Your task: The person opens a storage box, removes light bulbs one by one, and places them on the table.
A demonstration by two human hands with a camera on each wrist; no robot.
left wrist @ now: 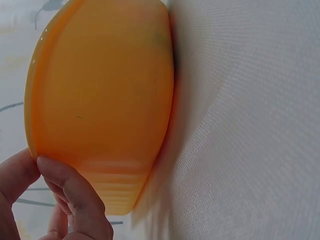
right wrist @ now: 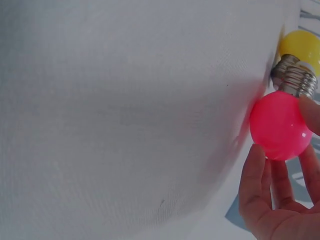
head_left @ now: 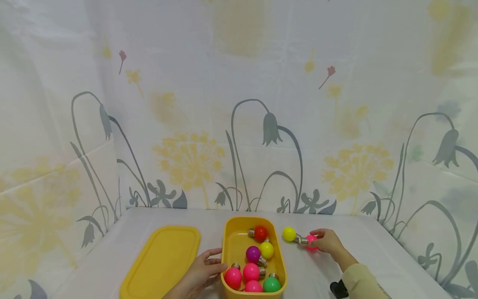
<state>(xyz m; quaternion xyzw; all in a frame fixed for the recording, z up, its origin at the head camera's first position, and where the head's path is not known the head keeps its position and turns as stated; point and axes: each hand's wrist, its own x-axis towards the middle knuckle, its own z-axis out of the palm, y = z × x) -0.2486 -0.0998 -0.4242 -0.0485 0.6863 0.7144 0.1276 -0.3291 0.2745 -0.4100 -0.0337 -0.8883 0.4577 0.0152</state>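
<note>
A yellow box [head_left: 228, 236] holds several coloured bulbs, among them a red bulb [head_left: 260, 234], a purple bulb [head_left: 253, 254] and a green bulb [head_left: 271, 285]. My left hand [head_left: 203, 272] pinches the box's left rim between thumb and fingers; the left wrist view shows the grip on the box wall [left wrist: 105, 90]. Right of the box, my right hand [head_left: 328, 242] has its thumb and fingers around a pink bulb [right wrist: 280, 125] on the table. The pink bulb's metal base meets the base of a yellow bulb [head_left: 289, 234] lying beside it.
A flat yellow lid [head_left: 162, 261] lies on the table left of the box. A small black object [head_left: 339, 289] is by the right sleeve. Behind the table [head_left: 358, 232] hangs a flower-patterned cloth [head_left: 254, 166], which also covers both sides.
</note>
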